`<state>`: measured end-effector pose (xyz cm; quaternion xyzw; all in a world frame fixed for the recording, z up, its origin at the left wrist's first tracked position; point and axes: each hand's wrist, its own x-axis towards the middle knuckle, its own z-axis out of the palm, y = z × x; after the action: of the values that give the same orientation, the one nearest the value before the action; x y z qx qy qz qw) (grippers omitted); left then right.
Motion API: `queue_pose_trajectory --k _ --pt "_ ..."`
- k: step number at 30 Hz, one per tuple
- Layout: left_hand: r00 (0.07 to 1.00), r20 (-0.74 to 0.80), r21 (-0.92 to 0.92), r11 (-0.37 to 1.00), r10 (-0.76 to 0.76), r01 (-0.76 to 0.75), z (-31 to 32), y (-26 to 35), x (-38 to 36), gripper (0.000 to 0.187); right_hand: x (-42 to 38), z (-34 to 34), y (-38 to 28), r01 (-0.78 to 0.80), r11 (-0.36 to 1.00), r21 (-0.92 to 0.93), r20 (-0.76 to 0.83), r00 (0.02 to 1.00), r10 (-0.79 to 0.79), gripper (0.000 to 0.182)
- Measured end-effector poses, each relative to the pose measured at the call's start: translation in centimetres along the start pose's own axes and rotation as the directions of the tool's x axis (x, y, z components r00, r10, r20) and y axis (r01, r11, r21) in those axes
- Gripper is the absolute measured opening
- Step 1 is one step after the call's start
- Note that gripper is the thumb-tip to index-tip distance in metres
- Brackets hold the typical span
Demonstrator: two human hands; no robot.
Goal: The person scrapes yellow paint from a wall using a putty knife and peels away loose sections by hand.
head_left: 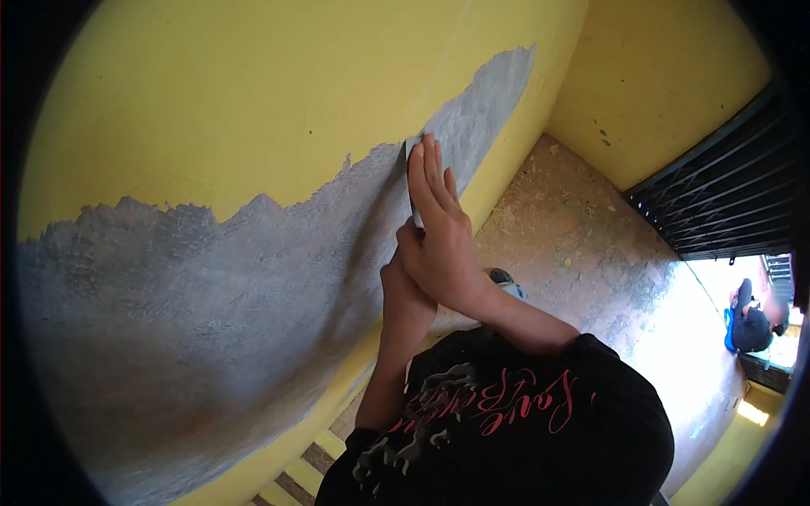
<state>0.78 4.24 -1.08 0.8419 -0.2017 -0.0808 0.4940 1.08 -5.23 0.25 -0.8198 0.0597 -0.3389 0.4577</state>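
Observation:
A flat-bladed scraper rests against the wall at the border between yellow paint and a grey patch. Only its top corner and a strip of its side edge show. My right hand lies over the blade with its fingers stretched out flat, pressing it to the wall. Under that hand, my left hand is closed around the tool's lower end; the handle is hidden by both hands. The grey patch is rough, with a ragged upper edge, and narrows to a point at upper right.
Yellow wall surrounds the patch and meets another yellow wall at a corner. A stained floor lies to the right. A dark folding metal gate stands by a bright doorway, where a person in dark clothes is visible.

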Motion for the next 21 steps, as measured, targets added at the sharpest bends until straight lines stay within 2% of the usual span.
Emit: queue_pose_trajectory --k 4,7,9,12,16,18,21 --pt "0.998 0.052 0.047 0.998 -0.045 0.043 0.0 0.7 1.6 0.032 1.8 -0.5 0.2 0.011 0.999 -0.039 -0.067 0.998 -0.013 0.079" --pt "0.997 0.056 0.050 0.998 -0.045 0.042 0.4 0.8 0.9 0.029 0.8 -0.6 0.3 0.019 0.998 -0.061 -0.007 1.000 -0.019 0.077" --pt "0.998 -0.069 0.007 1.000 -0.011 0.012 0.9 0.0 -0.4 0.028 -0.3 -0.3 0.0 0.008 0.999 -0.047 0.010 1.000 -0.007 0.076" --pt "0.997 -0.011 0.045 0.996 -0.072 0.073 0.0 -0.6 -0.9 0.028 -0.5 0.2 0.0 0.005 1.000 -0.021 0.019 1.000 -0.005 0.074" --pt "0.992 0.049 0.092 0.990 -0.115 0.110 -0.1 -0.2 -0.3 0.029 0.3 -0.1 0.2 0.037 0.993 -0.108 0.010 0.999 -0.036 0.073" --pt "0.985 0.124 0.115 0.988 -0.119 0.105 -0.3 0.6 -0.4 0.042 0.2 -0.1 -0.2 0.034 0.991 -0.126 0.013 0.999 -0.033 0.073" --pt "0.997 0.064 -0.003 0.999 -0.034 0.034 -0.2 0.4 -0.9 0.038 0.3 -0.4 -0.5 0.054 0.989 -0.138 0.010 0.999 -0.053 0.073"
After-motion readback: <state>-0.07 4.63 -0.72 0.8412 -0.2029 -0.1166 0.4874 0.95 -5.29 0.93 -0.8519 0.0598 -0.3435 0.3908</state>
